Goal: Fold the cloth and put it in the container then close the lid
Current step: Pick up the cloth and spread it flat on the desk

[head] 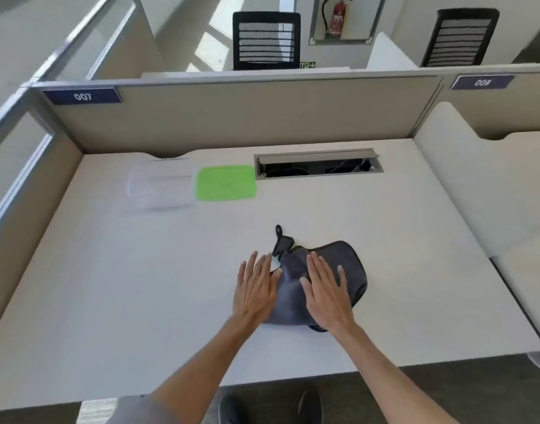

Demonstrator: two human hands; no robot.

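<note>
The cloth point(323, 270) is a dark grey piece with a hanging loop at its far left corner. It lies on the desk point(140, 301) directly under both hands, bunched into a rough, rounded bundle with uneven edges. A fold appears to be started, but the bundle is not yet a neat, compact shape.

The left hand point(255, 290) rests flat, fingers spread, with its thumb side on the left edge of the cloth and the remaining fingers on the bare desk. The right hand point(326, 290) lies flat on the middle of the cloth, fingers extended and slightly apart. Neither hand pinches or lifts the fabric; both appear to press or smooth it.

The container point(160, 186) is clear and stands well beyond the hands, to the far left. It appears empty, though blur limits certainty. The green lid point(226, 183) lies flat on the desk just to the right of the container, touching or nearly touching it, and is not fitted.

Status, as judged:
- Folding: in progress, incomplete.
- Placing the cloth in the container: not done.
- Closing the lid: not done.

An open cable tray point(319, 163) sits beyond the right hand, clear of the work.
</note>
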